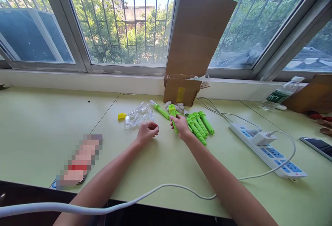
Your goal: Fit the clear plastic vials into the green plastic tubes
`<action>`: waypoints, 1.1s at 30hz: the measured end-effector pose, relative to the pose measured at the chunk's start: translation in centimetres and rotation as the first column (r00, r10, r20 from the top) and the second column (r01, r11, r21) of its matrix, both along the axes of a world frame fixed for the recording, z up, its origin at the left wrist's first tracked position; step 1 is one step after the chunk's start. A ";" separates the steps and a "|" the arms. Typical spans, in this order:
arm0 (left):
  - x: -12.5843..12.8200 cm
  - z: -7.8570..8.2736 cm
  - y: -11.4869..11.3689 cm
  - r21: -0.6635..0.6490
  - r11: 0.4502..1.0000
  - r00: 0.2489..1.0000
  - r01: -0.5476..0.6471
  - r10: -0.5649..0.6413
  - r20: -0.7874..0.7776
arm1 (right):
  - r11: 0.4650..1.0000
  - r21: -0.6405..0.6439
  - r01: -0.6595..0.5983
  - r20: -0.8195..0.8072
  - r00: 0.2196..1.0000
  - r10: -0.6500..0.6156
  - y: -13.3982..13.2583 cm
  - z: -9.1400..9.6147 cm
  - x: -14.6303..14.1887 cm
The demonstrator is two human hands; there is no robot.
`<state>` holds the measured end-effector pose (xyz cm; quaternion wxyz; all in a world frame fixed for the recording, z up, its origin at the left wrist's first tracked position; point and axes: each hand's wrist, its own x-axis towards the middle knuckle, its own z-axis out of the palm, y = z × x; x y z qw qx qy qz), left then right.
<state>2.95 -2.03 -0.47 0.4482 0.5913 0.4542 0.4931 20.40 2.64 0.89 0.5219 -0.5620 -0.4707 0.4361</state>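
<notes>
My right hand (180, 126) is closed around a bright green ribbed plastic handle piece (172, 110) that stands up from its fingers. Just right of it lies a row of several more green ribbed pieces (198, 124) on the pale green table (46, 122). My left hand (147, 131) hovers with fingers curled in a loose pinch; what it holds, if anything, is too small to name. Ahead of it lie several small clear plastic parts (138, 116), a yellow cap (121, 116) and a single green piece with a clear tip (159, 109).
A small open cardboard box (180, 89) stands at the windowsill, with a cardboard sheet (199, 32) leaning behind it. A white power strip (269, 151) with a plugged charger lies to the right, its cable (155, 193) running across the front edge. A water bottle (281, 94) and phone (317, 145) lie far right.
</notes>
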 end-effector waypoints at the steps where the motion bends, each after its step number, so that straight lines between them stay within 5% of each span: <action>1: 0.1 -0.2 0.0 0.030 1.000 0.997 0.005 -0.003 -0.073 | 1.000 0.005 0.008 0.021 1.000 -0.009 0.5 0.1 0.0; 8: 0.0 -0.8 0.4 0.119 0.989 0.939 0.089 -0.043 -0.341 | 0.999 0.034 0.036 0.225 0.973 -0.043 4.2 0.9 0.1; 21: -0.2 -0.4 0.5 -0.188 0.978 0.996 0.092 -0.093 0.007 | 0.989 -0.129 -0.078 0.503 0.854 0.133 7.4 1.6 -0.6; 33: -0.2 -0.2 0.5 -0.221 0.968 0.993 0.115 -0.115 0.011 | 0.955 -0.289 -0.066 0.682 0.686 0.253 7.4 1.9 -0.8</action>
